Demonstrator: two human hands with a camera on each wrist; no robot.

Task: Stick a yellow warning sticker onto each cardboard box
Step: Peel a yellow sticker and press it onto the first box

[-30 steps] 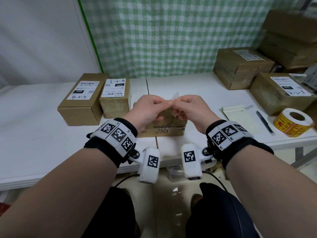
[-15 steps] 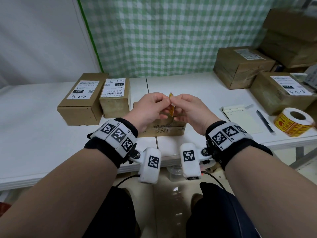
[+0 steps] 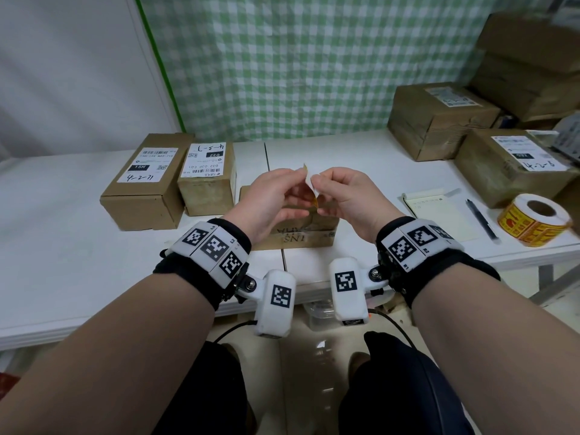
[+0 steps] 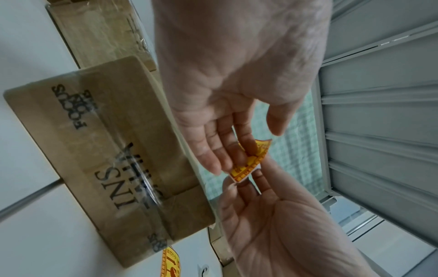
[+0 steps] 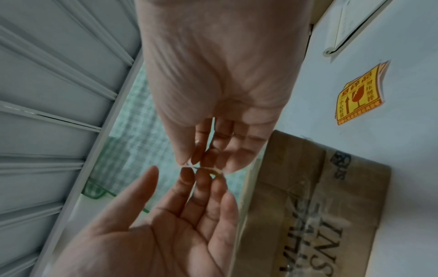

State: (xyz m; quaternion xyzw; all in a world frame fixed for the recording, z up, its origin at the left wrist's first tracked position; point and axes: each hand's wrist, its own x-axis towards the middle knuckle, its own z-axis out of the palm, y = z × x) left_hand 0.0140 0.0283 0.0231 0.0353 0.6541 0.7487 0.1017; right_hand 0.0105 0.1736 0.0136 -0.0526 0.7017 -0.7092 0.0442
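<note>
A small yellow warning sticker (image 3: pixel 309 184) with white backing is held up between both hands above the table. My left hand (image 3: pixel 296 180) pinches its yellow part (image 4: pixel 257 155). My right hand (image 3: pixel 318 185) pinches the white backing edge (image 4: pixel 239 180). In the right wrist view the sticker (image 5: pixel 203 167) shows edge-on between the fingertips. Directly below the hands lies a flat taped cardboard box printed "INS" (image 3: pixel 301 238) (image 4: pixel 113 159) (image 5: pixel 308 206). The roll of yellow stickers (image 3: pixel 533 219) stands at the right table edge.
Two labelled boxes (image 3: pixel 147 183) (image 3: pixel 207 177) stand at the left, two more (image 3: pixel 439 117) (image 3: pixel 508 164) at the right, with larger cartons stacked behind. A notepad (image 3: pixel 439 211) and pen (image 3: pixel 481 219) lie near the roll. A loose yellow sticker (image 5: pixel 360 95) lies on the table beside the box.
The sticker turned from its white back to show yellow. My hands drew slightly apart, and the backing edge has come away from the sticker.
</note>
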